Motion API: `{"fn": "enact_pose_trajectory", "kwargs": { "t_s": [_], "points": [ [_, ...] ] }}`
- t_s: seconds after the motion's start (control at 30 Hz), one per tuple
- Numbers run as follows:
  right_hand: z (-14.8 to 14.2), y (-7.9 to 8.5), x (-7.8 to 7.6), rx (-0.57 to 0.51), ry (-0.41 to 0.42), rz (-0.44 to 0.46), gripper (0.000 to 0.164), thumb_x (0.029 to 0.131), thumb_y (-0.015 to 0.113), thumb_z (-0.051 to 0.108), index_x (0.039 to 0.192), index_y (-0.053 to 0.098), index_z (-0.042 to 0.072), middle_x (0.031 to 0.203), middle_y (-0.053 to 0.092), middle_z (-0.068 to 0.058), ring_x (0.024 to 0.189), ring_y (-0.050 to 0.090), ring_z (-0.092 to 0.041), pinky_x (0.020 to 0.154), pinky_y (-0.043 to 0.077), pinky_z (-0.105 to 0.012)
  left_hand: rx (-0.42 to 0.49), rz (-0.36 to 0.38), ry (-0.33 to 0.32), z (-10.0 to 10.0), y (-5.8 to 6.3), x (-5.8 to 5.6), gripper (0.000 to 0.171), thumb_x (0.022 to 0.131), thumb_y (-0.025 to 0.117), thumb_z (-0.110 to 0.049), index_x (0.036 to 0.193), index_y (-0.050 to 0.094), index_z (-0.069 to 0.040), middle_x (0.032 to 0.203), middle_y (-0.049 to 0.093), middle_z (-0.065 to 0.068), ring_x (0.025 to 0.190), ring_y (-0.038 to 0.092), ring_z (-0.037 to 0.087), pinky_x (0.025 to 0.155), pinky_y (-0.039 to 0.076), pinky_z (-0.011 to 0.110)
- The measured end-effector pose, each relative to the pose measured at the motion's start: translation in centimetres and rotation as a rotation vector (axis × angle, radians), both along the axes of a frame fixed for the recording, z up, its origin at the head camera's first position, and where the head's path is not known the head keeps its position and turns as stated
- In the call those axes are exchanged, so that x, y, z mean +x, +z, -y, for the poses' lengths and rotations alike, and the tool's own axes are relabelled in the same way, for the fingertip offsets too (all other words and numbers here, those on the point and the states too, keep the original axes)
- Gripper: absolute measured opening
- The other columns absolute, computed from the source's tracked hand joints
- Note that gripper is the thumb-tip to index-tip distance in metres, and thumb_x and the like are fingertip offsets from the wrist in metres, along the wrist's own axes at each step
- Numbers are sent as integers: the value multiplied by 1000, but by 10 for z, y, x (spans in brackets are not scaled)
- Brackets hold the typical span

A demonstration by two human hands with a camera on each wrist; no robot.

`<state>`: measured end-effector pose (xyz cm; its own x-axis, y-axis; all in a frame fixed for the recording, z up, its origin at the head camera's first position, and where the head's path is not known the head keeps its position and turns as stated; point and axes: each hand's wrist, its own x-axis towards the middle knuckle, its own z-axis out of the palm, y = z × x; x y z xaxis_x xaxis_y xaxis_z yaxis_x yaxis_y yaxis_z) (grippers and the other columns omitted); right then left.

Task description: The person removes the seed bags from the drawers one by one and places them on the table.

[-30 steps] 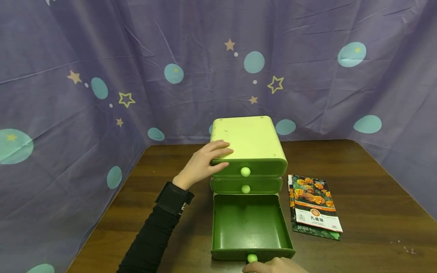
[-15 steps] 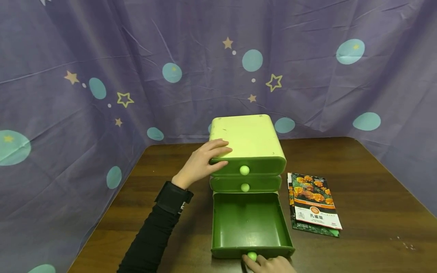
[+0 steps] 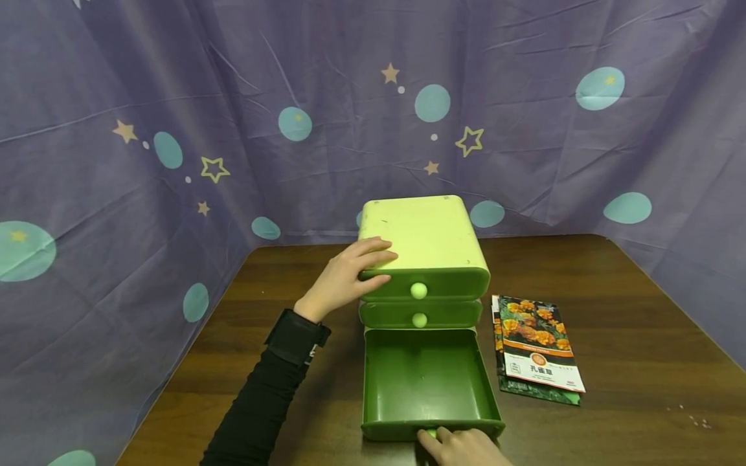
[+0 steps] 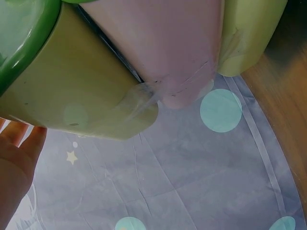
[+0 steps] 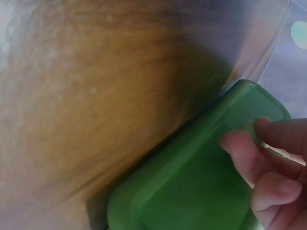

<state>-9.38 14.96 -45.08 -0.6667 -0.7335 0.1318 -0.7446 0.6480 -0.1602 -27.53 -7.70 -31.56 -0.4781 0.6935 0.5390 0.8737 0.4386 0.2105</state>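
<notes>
A small plastic drawer cabinet with a pale yellow-green top and green drawer fronts stands on the table. My left hand rests on its upper left front corner, fingers stretched over the top and thumb along the top drawer's front. The bottom drawer is pulled well out, and nothing lies inside it. With thumb and fingers, my right hand pinches that drawer's round knob, mostly covered in the head view. The left wrist view shows the cabinet's side, including a pink middle tier.
Flower seed packets with orange blooms lie stacked right of the drawer on the brown wooden table. A purple curtain with stars and blue ovals hangs behind and along the sides. Small white specks mark the table's right part.
My right hand has come up from the lower edge to the bottom drawer's knob and taken hold of it. The left hand and the drawer have stayed in place.
</notes>
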Motion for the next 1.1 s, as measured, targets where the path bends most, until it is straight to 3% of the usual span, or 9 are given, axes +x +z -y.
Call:
{"fn": "enact_pose_trajectory", "kwargs": {
  "t_s": [0.17,0.43,0.6,0.73,0.93,1.1],
  "points": [
    [-3,6,-1,-22,17,-7,56,88,53,57,107,65,7,67,53,2,49,33,3,37,28,-14,-4,1,2,0,0,1,37,88,67,-20,124,62,-10,133,50,9,130,36,22,104,35,35],
    [-8,14,-6,-57,90,-188,50,86,60,52,105,65,6,64,40,8,51,20,3,37,19,-11,2,2,2,1,2,2,38,88,67,-20,124,62,-9,133,50,10,130,36,23,104,34,36],
    [-3,18,-14,-98,122,-243,28,80,72,16,103,64,3,63,44,6,49,26,4,36,20,-10,2,11,5,1,2,2,38,88,67,-19,124,62,-9,133,49,10,131,35,23,105,33,33],
    [-1,22,-23,-83,96,-177,33,71,70,-6,101,61,4,62,47,4,47,38,2,36,26,-13,-2,6,3,1,1,1,38,88,67,-19,124,62,-9,133,49,10,131,35,23,104,34,33],
    [2,21,-38,-36,37,-258,35,63,69,-11,88,54,9,62,51,0,47,49,-8,35,35,-23,-4,11,6,1,1,0,38,88,67,-20,124,62,-10,133,49,9,131,35,21,103,35,34],
    [5,16,-58,-61,-12,-237,34,64,67,-13,81,48,10,62,54,-2,50,54,-15,37,40,-28,0,17,-1,0,0,0,37,89,66,-20,125,61,-10,134,49,9,131,35,21,103,36,35]
  ]
}}
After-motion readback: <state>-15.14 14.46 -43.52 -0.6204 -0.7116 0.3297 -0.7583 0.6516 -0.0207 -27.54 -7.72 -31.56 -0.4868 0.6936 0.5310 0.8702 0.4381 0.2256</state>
